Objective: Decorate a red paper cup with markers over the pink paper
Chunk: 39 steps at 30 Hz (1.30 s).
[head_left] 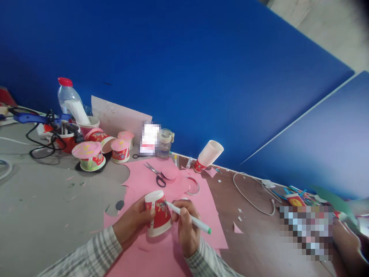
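My left hand point(133, 222) is wrapped round an upside-down red paper cup point(157, 212) that stands on a pink paper sheet point(161, 254). My right hand point(186, 225) pinches a white marker with a green cap point(188, 217), its tip touching the cup's side. Black-handled scissors point(155, 174) lie on the pink sheet just beyond the cup.
Several paper cups with pink lids point(88, 154) cluster at the back left near a water bottle point(67, 98) and a blue glue gun point(37, 118). A stack of cups point(208, 155) lies tipped by the blue wall. A white cable point(253, 196) and pens point(296, 194) lie on the right.
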Available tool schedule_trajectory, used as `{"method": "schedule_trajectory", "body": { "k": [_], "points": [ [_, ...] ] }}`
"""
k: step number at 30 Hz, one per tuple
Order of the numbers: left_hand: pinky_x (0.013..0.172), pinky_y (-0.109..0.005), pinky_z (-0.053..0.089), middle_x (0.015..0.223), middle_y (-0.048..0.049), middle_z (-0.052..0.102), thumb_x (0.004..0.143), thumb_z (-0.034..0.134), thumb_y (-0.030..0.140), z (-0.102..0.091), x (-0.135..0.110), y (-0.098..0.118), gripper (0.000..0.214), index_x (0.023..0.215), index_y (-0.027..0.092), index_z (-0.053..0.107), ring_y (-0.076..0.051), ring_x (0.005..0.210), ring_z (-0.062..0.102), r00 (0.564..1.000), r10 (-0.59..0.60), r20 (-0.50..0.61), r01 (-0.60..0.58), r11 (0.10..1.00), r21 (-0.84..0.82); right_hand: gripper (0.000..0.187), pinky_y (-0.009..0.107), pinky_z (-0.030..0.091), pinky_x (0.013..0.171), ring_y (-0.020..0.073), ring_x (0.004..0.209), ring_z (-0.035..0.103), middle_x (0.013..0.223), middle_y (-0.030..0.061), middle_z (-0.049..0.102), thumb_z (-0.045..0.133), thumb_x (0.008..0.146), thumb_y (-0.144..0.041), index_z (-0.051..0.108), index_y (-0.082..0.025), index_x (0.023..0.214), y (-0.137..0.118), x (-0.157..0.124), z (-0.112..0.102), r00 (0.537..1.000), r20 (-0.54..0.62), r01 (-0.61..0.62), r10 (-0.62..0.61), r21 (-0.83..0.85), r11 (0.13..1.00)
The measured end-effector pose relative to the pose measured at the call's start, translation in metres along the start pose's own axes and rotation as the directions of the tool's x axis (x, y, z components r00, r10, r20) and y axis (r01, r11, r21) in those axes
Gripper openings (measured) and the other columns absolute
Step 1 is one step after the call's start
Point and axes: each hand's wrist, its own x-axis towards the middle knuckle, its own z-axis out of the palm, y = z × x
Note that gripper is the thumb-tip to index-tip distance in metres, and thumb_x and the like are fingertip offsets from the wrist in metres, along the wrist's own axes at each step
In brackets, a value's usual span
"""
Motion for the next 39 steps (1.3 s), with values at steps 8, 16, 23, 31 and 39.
{"method": "schedule_trajectory", "body": {
  "k": [8, 16, 23, 31, 39],
  "points": [
    [0.056, -0.039, 0.045, 0.070, -0.0105, 0.068, 0.056, 0.070, 0.014, 0.002, 0.000, 0.001, 0.040, 0.096, 0.014, 0.062, -0.030, 0.066, 0.058, 0.999, 0.042, 0.028, -0.042, 0.999, -0.027, 0.027, 0.029, 0.046, 0.048, 0.0180, 0.046, 0.052, 0.054, -0.0010, 0.053, 0.045, 0.084, -0.037, 0.064, -0.018, 0.083, -0.008, -0.005, 0.002, 0.985, 0.159, 0.068, -0.060, -0.045, 0.997],
    [0.054, -0.038, 0.046, 0.068, -0.0101, 0.068, 0.055, 0.072, 0.016, 0.001, 0.001, -0.001, 0.040, 0.094, 0.013, 0.062, -0.030, 0.064, 0.059, 0.998, 0.051, 0.020, -0.051, 0.999, -0.005, 0.025, 0.027, 0.044, 0.045, 0.0165, 0.044, 0.052, 0.057, -0.0001, 0.055, 0.047, 0.083, -0.035, 0.064, -0.017, 0.082, -0.012, -0.003, 0.004, 0.983, 0.172, 0.085, -0.070, -0.083, 0.993],
    [0.058, -0.041, 0.047, 0.073, -0.0117, 0.069, 0.054, 0.072, 0.014, -0.001, 0.001, -0.002, 0.046, 0.099, 0.014, 0.061, -0.032, 0.069, 0.059, 0.999, 0.042, -0.007, -0.042, 0.999, -0.010, 0.030, 0.024, 0.043, 0.040, 0.0160, 0.039, 0.051, 0.046, -0.0024, 0.055, 0.046, 0.083, -0.041, 0.064, -0.018, 0.077, -0.007, 0.001, 0.003, 0.998, 0.062, 0.017, -0.013, -0.053, 0.998],
    [0.059, -0.042, 0.049, 0.074, -0.0122, 0.069, 0.058, 0.069, 0.011, -0.001, 0.001, -0.001, 0.047, 0.104, 0.013, 0.058, -0.031, 0.069, 0.060, 0.997, 0.059, 0.045, -0.058, 0.998, -0.032, 0.032, 0.025, 0.045, 0.043, 0.0170, 0.042, 0.053, 0.048, -0.0015, 0.056, 0.046, 0.084, -0.043, 0.065, -0.018, 0.077, -0.005, 0.001, 0.003, 0.999, 0.034, 0.022, -0.020, -0.051, 0.998],
    [0.060, -0.043, 0.048, 0.076, -0.0121, 0.070, 0.059, 0.068, 0.011, -0.004, 0.002, -0.004, 0.046, 0.105, 0.014, 0.058, -0.032, 0.069, 0.061, 0.996, 0.058, 0.066, -0.057, 0.998, -0.019, 0.030, 0.025, 0.043, 0.040, 0.0164, 0.041, 0.052, 0.051, -0.0009, 0.057, 0.047, 0.083, -0.042, 0.064, -0.018, 0.081, -0.004, -0.002, 0.000, 0.993, 0.113, -0.012, 0.020, -0.069, 0.998]
  ]
}}
